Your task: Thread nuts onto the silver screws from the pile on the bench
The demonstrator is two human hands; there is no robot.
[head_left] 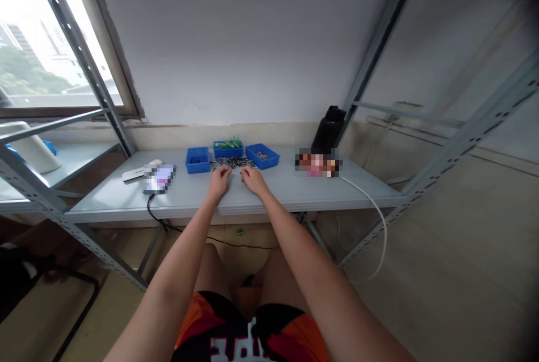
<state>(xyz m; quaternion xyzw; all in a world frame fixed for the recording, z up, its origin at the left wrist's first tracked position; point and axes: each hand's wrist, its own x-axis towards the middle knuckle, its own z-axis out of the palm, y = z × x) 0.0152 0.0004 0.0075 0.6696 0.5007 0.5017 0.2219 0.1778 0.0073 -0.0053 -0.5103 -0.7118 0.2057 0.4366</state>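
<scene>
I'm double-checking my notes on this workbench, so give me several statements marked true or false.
1. The left hand is beside the loose pile of small black and silvery parts. True.
2. The thin green pieces lie in the rightmost blue bin. False: they are in the middle blue plastic bin.
3. A black bottle stands right of the bins. True.
4. The white cable hangs at the left. False: it hangs at the right.

Readable text: none. White lettering (238, 348) on the garment (309, 334) (partly cut off) is illegible. The phone (162, 178) display is pixelated; no characters can be read.
</scene>
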